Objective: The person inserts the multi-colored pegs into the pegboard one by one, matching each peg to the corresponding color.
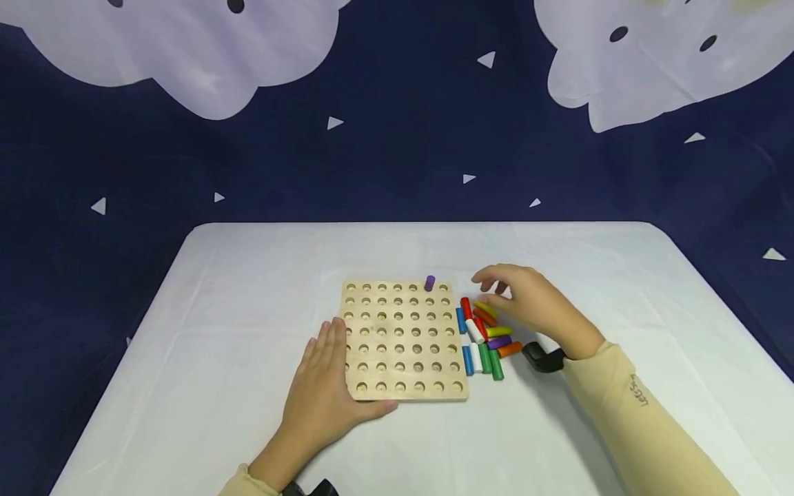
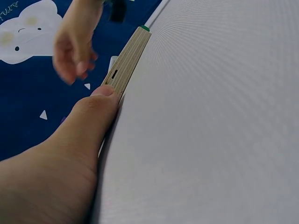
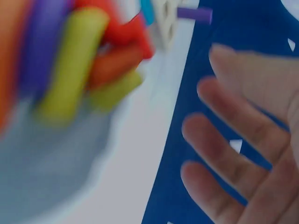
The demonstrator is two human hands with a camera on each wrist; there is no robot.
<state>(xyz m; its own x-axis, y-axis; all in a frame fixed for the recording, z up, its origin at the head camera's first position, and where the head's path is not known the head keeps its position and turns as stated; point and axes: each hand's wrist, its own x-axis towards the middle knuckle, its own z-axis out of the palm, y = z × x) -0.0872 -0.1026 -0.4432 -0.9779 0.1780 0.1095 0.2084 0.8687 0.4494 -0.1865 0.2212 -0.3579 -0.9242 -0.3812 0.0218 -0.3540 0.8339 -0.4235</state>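
From the left, we've got the left hand (image 1: 322, 396) hugging the wooden board (image 1: 408, 358): four straight fingers close together along its left side, thumb spread out against the near edge. Across the board we go, over rows of round holes, to a purple peg (image 1: 430, 283) standing in the far row, second hole from the right. Just beyond the board's right side lie the coloured pegs (image 1: 498, 342), heaped together, and there's our right hand (image 1: 527, 296), raised by the heap's far end, fingers loosely bent, thumb and fingertips apart.

Underneath, we have a white bench (image 1: 186, 358) with rounded far corners; behind it, a dark blue backdrop (image 1: 397, 158) showing a white cloud (image 1: 205, 48) at left, scattered triangles, a second cloud (image 1: 657, 69) at right.

For room, we see a broad white stretch left of the left hand, a narrower strip between board and far edge, and another broad stretch rightward, a beige sleeve (image 1: 645, 420) reaching across its near part.
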